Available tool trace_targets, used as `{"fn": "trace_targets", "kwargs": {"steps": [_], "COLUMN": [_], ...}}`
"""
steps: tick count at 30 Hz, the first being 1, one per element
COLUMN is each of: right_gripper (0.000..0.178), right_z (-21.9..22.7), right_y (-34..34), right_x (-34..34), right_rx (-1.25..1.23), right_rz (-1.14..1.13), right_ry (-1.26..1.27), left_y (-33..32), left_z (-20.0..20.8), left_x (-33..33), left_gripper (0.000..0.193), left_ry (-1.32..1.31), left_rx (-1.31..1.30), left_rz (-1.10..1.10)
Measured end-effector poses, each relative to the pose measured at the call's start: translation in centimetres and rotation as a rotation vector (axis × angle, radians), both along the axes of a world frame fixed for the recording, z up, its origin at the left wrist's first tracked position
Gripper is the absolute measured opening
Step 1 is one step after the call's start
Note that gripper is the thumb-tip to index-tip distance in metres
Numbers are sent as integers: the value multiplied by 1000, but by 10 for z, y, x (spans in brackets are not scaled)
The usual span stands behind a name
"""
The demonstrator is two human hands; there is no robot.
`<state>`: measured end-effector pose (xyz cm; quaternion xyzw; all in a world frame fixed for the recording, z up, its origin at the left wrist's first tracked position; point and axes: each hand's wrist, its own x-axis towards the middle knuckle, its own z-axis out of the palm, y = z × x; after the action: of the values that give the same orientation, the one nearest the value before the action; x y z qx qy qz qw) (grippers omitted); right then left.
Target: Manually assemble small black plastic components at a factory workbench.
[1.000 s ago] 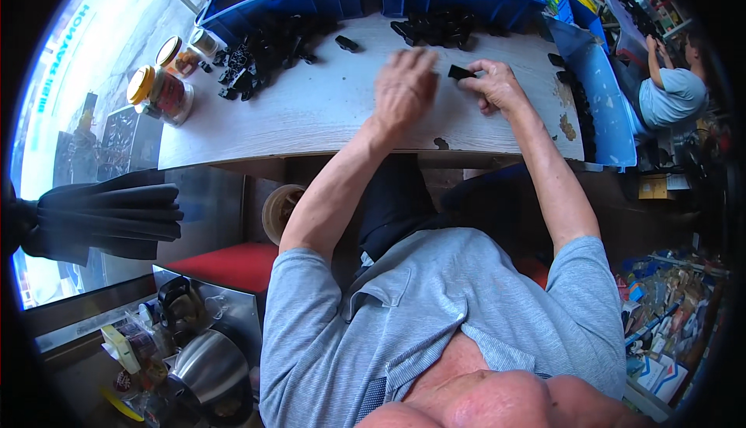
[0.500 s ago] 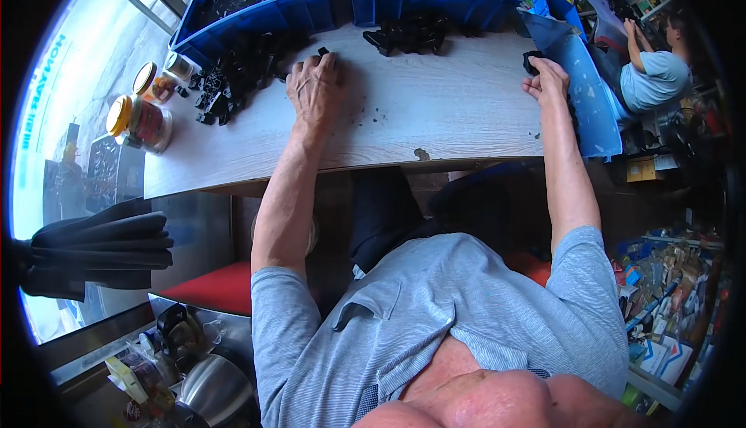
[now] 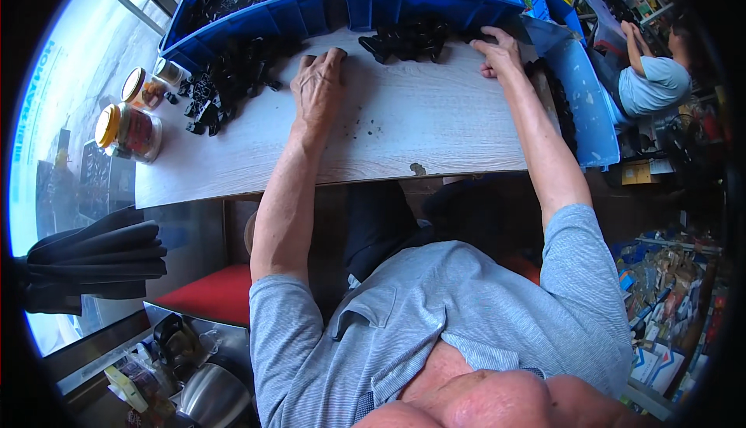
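Observation:
My left hand [image 3: 317, 78] rests on the light wood-grain table [image 3: 420, 125] with its fingers bent downward. Its fingertips are partly hidden, and I cannot make out whether a part is under them. Just left of it spreads a loose heap of small black plastic parts [image 3: 241, 70]. My right hand [image 3: 503, 55] reaches over the far right of the table, thumb and fingers apart, with nothing visible in it. It is nearest to a few dark pieces by the blue bin's foot. Between the hands, at the back, lies a second pile of black parts [image 3: 408, 41].
Two blue bins [image 3: 256, 20] [image 3: 435, 4] full of black parts line the back. A blue tray [image 3: 587, 109] with black parts stands at the right edge. Lidded jars [image 3: 128, 129] sit at the left. Another person [image 3: 657, 86] sits beyond the tray.
My right hand has left the blue tray's edge and moved left and farther back; the black part it held is gone from it. A black piece at my left fingertips no longer shows.

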<state>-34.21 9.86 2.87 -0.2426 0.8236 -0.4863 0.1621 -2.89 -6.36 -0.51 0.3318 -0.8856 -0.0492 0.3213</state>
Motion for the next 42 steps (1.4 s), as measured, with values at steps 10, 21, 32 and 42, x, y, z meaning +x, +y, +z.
{"fn": "trace_targets", "kwargs": {"steps": [10,21,32,42], "right_gripper": [46,49,63,35], "right_z": [-7,23,17,16], "right_y": [-8,34,31,21], "right_x": [-4,82,77,85], "right_rx": [167,290,102,269], "right_rz": [29,151,392,388], "right_ry": [98,-63,-146,24], "left_y": [-2,15,75,77], "left_z": [-3,-2,3,-6], "left_x": [0,5,-34,-77], "left_gripper": [22,22,26,24], "left_ry": [16,290,425,333], "left_rx": [-45,151,549,155], "left_rz": [-40,-153,-344,-379]}}
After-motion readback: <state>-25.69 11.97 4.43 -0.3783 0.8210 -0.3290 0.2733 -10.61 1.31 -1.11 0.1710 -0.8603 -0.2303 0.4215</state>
